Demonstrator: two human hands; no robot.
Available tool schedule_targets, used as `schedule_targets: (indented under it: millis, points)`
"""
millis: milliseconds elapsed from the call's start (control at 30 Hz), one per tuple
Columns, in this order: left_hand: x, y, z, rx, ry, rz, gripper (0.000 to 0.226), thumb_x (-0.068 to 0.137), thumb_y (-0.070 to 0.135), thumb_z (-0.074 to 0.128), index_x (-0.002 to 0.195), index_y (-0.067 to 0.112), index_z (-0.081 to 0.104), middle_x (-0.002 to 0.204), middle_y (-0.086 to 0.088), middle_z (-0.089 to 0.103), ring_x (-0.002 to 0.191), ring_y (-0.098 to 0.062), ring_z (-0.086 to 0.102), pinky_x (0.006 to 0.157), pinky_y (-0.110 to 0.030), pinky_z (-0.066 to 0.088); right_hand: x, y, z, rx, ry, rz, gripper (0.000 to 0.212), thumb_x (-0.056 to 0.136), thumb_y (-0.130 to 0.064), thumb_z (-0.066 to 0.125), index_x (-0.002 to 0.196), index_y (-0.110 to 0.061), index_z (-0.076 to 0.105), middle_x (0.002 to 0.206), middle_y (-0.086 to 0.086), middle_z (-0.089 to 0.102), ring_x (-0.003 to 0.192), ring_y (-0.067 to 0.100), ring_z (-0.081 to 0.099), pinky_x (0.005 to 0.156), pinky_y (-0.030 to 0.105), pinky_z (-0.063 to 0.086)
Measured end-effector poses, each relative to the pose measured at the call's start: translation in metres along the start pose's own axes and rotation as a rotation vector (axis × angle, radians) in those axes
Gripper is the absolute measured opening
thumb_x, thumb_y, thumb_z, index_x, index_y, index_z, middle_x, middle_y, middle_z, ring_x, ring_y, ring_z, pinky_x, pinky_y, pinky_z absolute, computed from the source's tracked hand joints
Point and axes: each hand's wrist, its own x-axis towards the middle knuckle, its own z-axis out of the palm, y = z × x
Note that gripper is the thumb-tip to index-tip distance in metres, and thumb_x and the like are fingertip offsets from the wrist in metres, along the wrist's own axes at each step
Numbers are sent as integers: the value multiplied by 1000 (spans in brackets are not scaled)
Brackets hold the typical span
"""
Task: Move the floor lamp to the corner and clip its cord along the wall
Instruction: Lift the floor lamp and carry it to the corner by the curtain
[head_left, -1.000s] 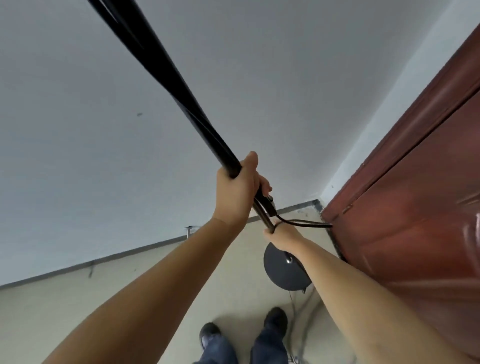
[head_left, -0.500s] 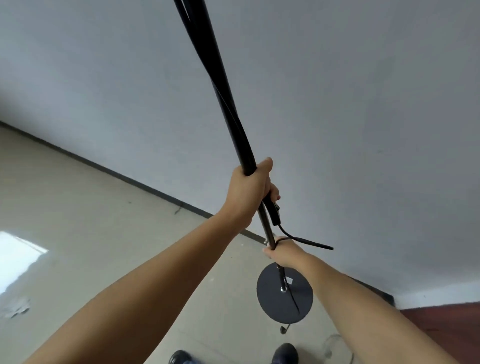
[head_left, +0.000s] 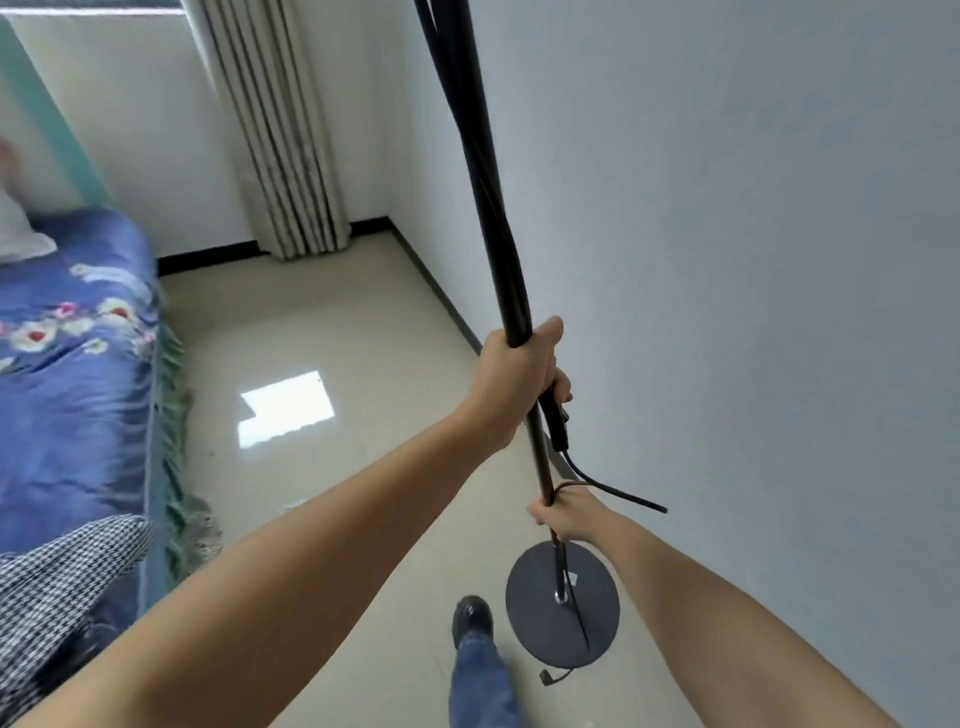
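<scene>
The black floor lamp pole (head_left: 480, 171) runs from the top of the view down to its round dark base (head_left: 597, 629), which hangs above the floor beside the white wall. My left hand (head_left: 519, 379) grips the pole at mid height. My right hand (head_left: 569, 514) holds the thin lower pole just above the base. The black cord (head_left: 608, 486) with its inline switch hangs along the pole, loops over my right hand and sticks out to the right. A cord end with a plug (head_left: 550, 678) dangles under the base.
A bed with a blue flowered cover (head_left: 72, 364) fills the left side. A striped curtain (head_left: 275, 135) hangs in the far corner, where a black skirting (head_left: 208, 255) meets the tiled floor (head_left: 332, 322). My shoe (head_left: 471, 618) steps beside the lamp base.
My view has swung left from the red door and blank wall to the room with bed and curtain. Both hands keep the same grip on the lamp, which is carried along.
</scene>
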Motion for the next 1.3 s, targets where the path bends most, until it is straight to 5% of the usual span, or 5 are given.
schedule_targets:
  millis: [200,500,733,900,1300]
  points:
    - [121,35,-99,-7,165,51,51,90,12,47,44,19,27,40,0,21,37,-20,41,57,-30,49,133,-123,-47,-172,-136,-139,20,77,-32,43,69,-17,54,63,1,55,54,18,49,53,29,36]
    - [285,83,-261,15,373,132,62,91,16,46,32,27,28,32,6,22,36,-20,42,53,-28,49,309,-305,-95,-218,-308,-242,22,87,-31,44,71,-16,47,70,1,48,64,20,46,65,31,39]
    - [439,111,-399,-11,409,122,57,89,14,45,37,24,25,35,4,20,35,-20,42,57,-32,45,472,-445,-124,-232,-409,-177,32,92,-32,43,107,-13,64,79,-6,56,80,16,57,61,21,47]
    - [549,148,-473,23,396,127,57,86,13,45,34,25,25,34,4,20,35,-20,46,60,-33,47,562,-529,-165,-239,-298,-208,26,86,-33,46,86,-14,65,86,5,67,73,22,63,81,36,55]
    - [860,188,-594,114,319,100,56,86,16,46,35,21,24,35,3,19,34,-18,49,66,-37,46,830,-664,-279,-162,-261,-249,23,86,-33,50,73,-16,59,65,-7,56,56,15,53,51,21,41]
